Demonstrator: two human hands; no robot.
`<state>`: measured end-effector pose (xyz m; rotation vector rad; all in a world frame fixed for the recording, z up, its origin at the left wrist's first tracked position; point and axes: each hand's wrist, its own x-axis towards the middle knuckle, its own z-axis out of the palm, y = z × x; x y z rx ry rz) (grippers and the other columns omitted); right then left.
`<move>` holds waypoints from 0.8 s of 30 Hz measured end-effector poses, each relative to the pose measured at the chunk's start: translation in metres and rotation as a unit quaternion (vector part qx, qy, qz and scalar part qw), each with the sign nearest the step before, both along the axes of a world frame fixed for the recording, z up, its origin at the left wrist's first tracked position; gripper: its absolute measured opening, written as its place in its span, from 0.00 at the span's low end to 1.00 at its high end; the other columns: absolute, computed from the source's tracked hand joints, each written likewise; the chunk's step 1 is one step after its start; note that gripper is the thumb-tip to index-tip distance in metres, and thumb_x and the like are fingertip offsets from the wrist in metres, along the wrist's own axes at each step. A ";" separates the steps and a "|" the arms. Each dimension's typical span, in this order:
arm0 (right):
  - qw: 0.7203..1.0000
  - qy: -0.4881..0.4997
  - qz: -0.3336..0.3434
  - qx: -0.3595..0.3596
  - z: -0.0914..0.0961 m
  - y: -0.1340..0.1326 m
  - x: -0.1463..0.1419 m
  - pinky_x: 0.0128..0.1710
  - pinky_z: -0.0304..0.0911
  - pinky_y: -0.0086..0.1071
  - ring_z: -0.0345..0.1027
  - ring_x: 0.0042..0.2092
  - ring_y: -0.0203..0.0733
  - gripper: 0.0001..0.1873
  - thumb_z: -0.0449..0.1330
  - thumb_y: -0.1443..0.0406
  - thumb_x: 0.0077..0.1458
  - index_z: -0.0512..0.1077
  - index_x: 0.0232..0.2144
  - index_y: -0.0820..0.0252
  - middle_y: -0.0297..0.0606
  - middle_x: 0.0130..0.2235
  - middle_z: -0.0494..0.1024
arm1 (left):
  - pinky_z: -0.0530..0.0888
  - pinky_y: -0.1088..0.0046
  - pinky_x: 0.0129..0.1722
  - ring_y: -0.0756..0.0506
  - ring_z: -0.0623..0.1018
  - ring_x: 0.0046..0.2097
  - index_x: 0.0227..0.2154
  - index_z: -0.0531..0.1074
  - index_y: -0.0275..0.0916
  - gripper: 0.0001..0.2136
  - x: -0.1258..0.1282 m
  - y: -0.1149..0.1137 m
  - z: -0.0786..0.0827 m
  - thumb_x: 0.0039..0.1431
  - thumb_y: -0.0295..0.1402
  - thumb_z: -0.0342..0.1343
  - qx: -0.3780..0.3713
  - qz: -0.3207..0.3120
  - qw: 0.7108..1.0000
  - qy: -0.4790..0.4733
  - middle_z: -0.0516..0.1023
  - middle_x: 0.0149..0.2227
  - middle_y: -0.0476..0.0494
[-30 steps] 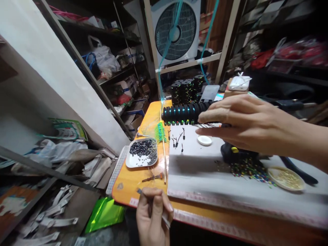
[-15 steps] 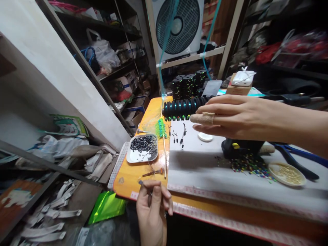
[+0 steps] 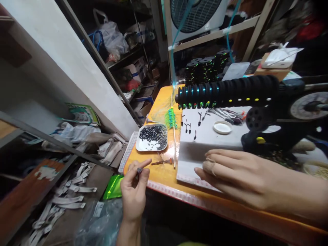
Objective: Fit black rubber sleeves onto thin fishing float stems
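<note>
My left hand (image 3: 134, 191) is in front of the table's left corner, its thumb and a finger pinching a small dark grey piece (image 3: 139, 170) too small to name. My right hand (image 3: 238, 177), a wrap on one finger, hovers low over the front of the white board (image 3: 189, 147); its fingers reach out, and nothing shows in them. Above it runs a black ridged roller (image 3: 228, 90) with coloured beads and shiny blue line along it. A white tray (image 3: 151, 147) of black tubes and tiny grey pieces stands beyond my left hand.
A stick with green line wound on it (image 3: 171, 119) lies right of the tray. Small black pieces (image 3: 189, 128) and a white dish (image 3: 222, 127) are on the board. Black spools (image 3: 205, 68) stand behind, below a box fan (image 3: 197, 13). A post (image 3: 89, 61) rises at left.
My right hand has come down from the roller to the board's front. My left hand has shifted left and turned, showing the grey piece. The view has tilted down and turned left.
</note>
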<state>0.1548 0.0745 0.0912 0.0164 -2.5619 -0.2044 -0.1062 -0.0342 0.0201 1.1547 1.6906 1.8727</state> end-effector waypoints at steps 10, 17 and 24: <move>0.995 0.047 -0.013 -0.090 -0.043 0.004 -0.020 0.29 0.60 0.33 0.67 0.28 0.38 0.18 0.44 0.68 0.76 0.75 0.44 0.63 0.37 0.31 0.75 | 0.77 0.63 0.50 0.39 0.83 0.48 0.52 0.81 0.40 0.17 -0.009 0.047 0.031 0.67 0.24 0.52 -0.189 -0.200 0.881 0.386 0.85 0.46 0.40; 0.971 0.066 -0.060 -0.221 -0.052 0.009 -0.016 0.30 0.63 0.28 0.70 0.31 0.37 0.12 0.53 0.65 0.74 0.75 0.51 0.59 0.37 0.33 0.74 | 0.75 0.63 0.34 0.39 0.81 0.34 0.33 0.81 0.40 0.07 -0.001 0.048 0.020 0.63 0.26 0.59 -0.252 -0.163 0.841 0.449 0.78 0.40 0.39; 0.928 0.148 -0.033 -0.341 -0.045 0.003 -0.012 0.30 0.64 0.26 0.72 0.31 0.34 0.06 0.59 0.67 0.70 0.75 0.46 0.60 0.35 0.33 0.77 | 0.69 0.75 0.25 0.52 0.71 0.26 0.36 0.75 0.40 0.03 0.023 0.014 0.021 0.65 0.27 0.57 -0.110 -0.076 0.952 0.277 0.77 0.49 0.40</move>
